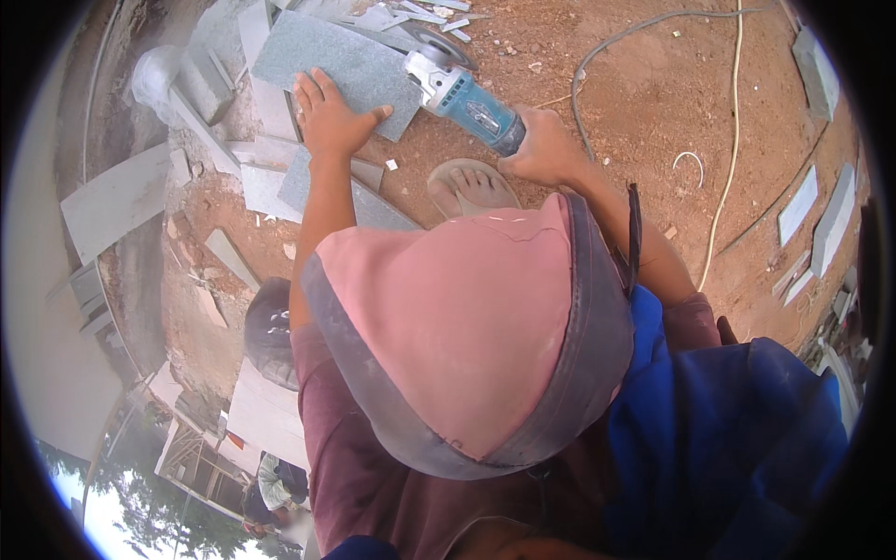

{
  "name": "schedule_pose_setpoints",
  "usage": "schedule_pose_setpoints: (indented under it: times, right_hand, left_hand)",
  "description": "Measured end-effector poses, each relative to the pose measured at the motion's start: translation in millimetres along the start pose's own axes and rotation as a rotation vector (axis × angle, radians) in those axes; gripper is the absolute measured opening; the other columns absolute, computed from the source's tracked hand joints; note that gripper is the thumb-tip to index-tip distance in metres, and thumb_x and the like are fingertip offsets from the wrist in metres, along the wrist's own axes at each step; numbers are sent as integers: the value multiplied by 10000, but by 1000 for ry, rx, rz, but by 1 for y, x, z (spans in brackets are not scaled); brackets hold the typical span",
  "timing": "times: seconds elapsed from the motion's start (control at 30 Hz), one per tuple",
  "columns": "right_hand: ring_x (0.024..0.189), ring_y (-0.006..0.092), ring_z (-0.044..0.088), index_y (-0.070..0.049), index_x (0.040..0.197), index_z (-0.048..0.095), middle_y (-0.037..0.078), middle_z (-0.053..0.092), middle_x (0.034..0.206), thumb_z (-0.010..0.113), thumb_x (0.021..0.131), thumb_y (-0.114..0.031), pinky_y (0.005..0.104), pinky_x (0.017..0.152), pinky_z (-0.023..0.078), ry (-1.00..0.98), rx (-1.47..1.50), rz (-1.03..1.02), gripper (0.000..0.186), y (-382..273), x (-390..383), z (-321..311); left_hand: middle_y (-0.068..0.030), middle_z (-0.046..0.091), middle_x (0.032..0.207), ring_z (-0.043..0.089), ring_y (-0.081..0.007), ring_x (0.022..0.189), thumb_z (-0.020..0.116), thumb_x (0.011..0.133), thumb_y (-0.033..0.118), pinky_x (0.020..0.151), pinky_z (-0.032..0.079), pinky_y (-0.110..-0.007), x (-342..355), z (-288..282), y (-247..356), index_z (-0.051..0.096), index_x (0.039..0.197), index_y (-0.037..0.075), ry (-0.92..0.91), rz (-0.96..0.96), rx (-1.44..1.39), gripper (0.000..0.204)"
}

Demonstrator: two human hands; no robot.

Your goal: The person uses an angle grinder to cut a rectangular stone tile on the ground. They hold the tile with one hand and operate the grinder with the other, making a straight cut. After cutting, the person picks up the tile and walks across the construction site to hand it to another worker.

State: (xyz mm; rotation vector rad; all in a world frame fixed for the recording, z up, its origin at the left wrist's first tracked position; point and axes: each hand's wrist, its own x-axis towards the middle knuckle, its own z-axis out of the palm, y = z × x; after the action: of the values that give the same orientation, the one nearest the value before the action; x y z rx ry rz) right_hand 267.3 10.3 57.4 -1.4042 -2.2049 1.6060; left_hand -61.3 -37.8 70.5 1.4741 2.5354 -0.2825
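Spread flat, my left hand (331, 117) presses on a grey stone slab (308, 54) at the top of the view, its thumb pointing right. My right hand (543, 147) is wrapped round the rear end of a teal angle grinder (481, 112). The grinder's silver head meets the slab's right end, and its round disc (441, 45) stands beside the far right edge. Whether the disc touches the stone I cannot tell. More grey slabs (299, 182) lie under and near my left forearm.
My sandalled foot (474, 187) is close below the grinder. A dark cable (607, 47) and a pale cord (737, 121) cross the reddish dirt on the right. Stone offcuts (448, 14) lie beyond the disc. Another person (278, 487) is at lower left.
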Motion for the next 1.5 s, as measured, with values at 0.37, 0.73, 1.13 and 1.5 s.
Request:
schedule_pose_setpoints:
  times: [0.37, 0.73, 1.13, 1.5]
  right_hand:
    - [801, 295, 703, 34, 1058, 708, 194, 746, 897, 829, 672, -294, 419, 805, 566, 182, 50, 36, 521, -3, 63, -75]
    - [927, 411, 725, 89, 1082, 693, 291, 732, 976, 818, 652, -297, 455, 850, 569, 16, -45, 25, 592, -33, 68, -31]
    - [958, 496, 715, 117, 918, 684, 355, 706, 936, 741, 669, -223, 503, 875, 574, -31, -11, -9, 425, -18, 42, 10]
    - [926, 493, 725, 119, 924, 690, 356, 708, 916, 786, 670, -248, 503, 827, 581, -103, -17, 65, 457, -5, 27, 15]
  left_hand:
    - [-245, 55, 1765, 62, -381, 1643, 899, 715, 605, 1292, 218, -546, 2, 1, 8, 105, 1685, 6, -8, 2, -44, 1388]
    - [-242, 47, 1767, 48, -390, 1642, 910, 699, 583, 1296, 205, -554, 2, 2, 13, 96, 1687, 12, -18, -4, -90, 1403]
    - [-242, 50, 1766, 58, -389, 1641, 910, 684, 610, 1292, 217, -551, 2, 7, 13, 98, 1692, 31, -19, 1, -67, 1418]
    - [-250, 49, 1764, 56, -383, 1643, 904, 686, 615, 1295, 209, -552, 3, 13, 13, 98, 1693, 32, -3, 16, -83, 1416]
